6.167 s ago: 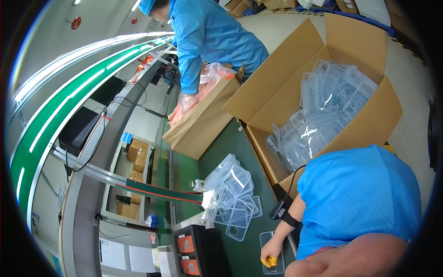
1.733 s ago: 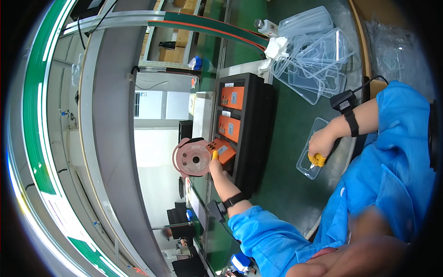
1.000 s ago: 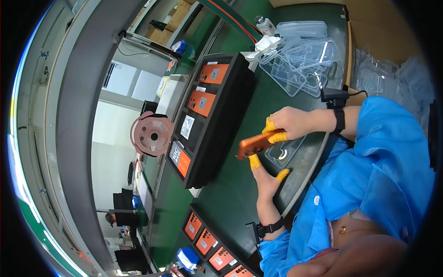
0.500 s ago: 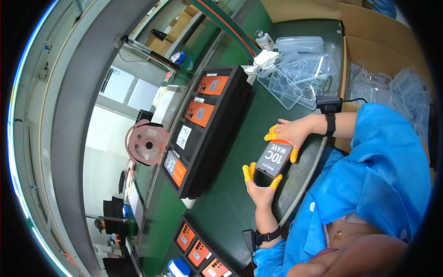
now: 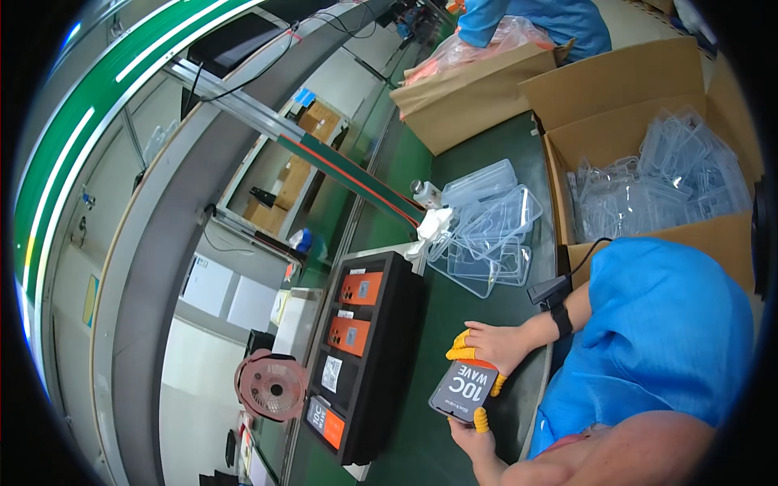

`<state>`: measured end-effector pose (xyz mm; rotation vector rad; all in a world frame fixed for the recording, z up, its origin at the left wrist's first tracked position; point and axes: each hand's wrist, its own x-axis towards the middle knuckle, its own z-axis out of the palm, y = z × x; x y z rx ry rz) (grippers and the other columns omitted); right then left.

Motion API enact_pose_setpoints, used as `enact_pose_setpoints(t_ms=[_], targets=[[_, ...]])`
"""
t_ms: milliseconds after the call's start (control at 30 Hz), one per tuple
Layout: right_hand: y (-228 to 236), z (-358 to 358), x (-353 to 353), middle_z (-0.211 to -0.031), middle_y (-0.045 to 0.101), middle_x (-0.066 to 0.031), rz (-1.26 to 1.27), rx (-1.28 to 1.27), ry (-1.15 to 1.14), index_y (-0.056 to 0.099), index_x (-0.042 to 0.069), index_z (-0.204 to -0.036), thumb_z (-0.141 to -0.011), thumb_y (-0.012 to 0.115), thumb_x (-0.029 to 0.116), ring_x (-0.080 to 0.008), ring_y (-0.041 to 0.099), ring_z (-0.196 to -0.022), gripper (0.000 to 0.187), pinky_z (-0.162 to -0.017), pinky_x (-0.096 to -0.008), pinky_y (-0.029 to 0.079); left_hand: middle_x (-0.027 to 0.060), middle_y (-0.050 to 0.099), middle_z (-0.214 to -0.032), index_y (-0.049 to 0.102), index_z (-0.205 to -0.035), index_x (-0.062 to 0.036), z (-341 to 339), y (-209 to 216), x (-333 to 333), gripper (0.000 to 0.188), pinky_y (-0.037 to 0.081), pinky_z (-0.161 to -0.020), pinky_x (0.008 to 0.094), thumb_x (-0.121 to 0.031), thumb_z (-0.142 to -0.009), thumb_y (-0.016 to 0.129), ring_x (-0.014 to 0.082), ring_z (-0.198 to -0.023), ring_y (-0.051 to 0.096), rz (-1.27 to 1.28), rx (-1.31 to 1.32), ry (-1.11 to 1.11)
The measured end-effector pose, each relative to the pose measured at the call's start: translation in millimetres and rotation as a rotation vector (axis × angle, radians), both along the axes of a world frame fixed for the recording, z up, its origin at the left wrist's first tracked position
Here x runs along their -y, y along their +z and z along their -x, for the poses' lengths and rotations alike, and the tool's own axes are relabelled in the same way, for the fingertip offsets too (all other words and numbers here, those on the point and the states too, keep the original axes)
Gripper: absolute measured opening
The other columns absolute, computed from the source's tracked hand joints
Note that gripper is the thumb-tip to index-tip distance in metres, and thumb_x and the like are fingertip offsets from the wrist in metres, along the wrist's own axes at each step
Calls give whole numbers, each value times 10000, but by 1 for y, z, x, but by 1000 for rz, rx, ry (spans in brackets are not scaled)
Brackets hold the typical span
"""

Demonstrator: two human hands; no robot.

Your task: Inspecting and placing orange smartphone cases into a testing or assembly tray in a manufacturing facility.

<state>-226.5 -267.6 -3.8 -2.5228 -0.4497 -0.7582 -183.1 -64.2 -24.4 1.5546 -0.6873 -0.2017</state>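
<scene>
A small dark grey and orange phone box [image 5: 464, 392] with white lettering sits between my hands over the green table. My right hand [image 5: 500, 347], wearing yellow finger cots, wraps round its far end, fingers along one edge and thumb on the opposite one. At the near end my left hand [image 5: 478, 441] grips the corner with a yellow-capped thumb; its other fingers are hidden under the box. Beyond my hands lies a black foam tray [image 5: 395, 324] with orange pieces and a similar grey and orange box [image 5: 326, 421] in its slots.
Clear plastic cases [image 5: 486, 243] lie piled near a small white bottle [image 5: 425, 194] and crumpled tissue [image 5: 434, 224]. A large cardboard box [image 5: 616, 93] at right holds many more cases. A pink fan [image 5: 271, 385] stands behind the tray. Another person's blue sleeve [image 5: 484, 20] shows over a carton.
My view has swung, bringing in more of the cartons and the other person. My left hand's spread fingers have closed on the phone box's near end; my right hand still holds the far end.
</scene>
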Motion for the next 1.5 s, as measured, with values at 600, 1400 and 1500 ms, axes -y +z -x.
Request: enact_pose_setpoints(t_ms=[600, 1400, 1500], targets=[[12, -14, 3, -778, 588, -97, -102, -297, -137, 558, 59, -895, -578, 646, 311, -259, 570, -719, 414, -627, -341, 451, 68, 554, -849, 478, -917, 59, -5, 10, 3, 203, 407, -657, 207, -57, -770, 556, 101, -728, 506, -33, -45, 196], [18, -1, -7, -755, 562, -96, -954, -274, 71, 494, -4, -890, -695, 644, 323, -154, 541, -702, 408, -624, -273, 438, 96, 611, -690, 529, -869, 38, 12, 11, 45, 187, 463, -548, 262, -130, -786, 528, 154, -621, 603, -427, 366, 127], [4, -3, -6, -760, 565, -108, -1100, -215, 127, 494, -9, -891, -697, 642, 312, -144, 540, -708, 403, -620, -272, 437, 84, 607, -688, 538, -859, 23, 17, 18, 56, 169, 455, -548, 249, -131, -791, 526, 136, -599, 589, -424, 313, 145]])
